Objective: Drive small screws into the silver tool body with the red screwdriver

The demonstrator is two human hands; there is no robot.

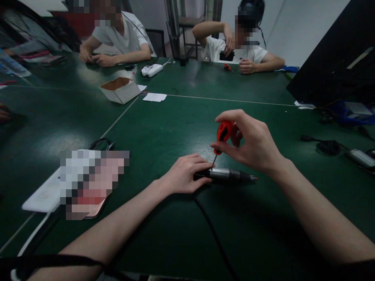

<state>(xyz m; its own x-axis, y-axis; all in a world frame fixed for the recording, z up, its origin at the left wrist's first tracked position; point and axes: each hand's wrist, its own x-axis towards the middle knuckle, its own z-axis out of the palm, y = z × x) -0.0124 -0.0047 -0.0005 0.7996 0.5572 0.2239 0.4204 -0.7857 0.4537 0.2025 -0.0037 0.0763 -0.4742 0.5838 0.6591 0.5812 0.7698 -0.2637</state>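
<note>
On the green worktop (172,128), in from its near edge, the right hand (254,142) curls part-closed above and the left hand (184,173) closes round the left end of a lying black-and-silver cylindrical tool (224,174), the right gripping a tilted red screwdriver (224,131) whose tip meets the tool.

Dim light, glare on tabletop (170,128)

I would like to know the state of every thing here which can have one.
Left hand: holding the slim tool.
Right hand: holding the red screwdriver.
Slim tool: lying down, tip pointing right.
Red screwdriver: tilted, tip down at the slim tool.
Black cord: uncoiled.
White box: open at top.
White paper: lying flat.
Cable at right: coiled.
Pink device: on or off, cannot tell.
</note>
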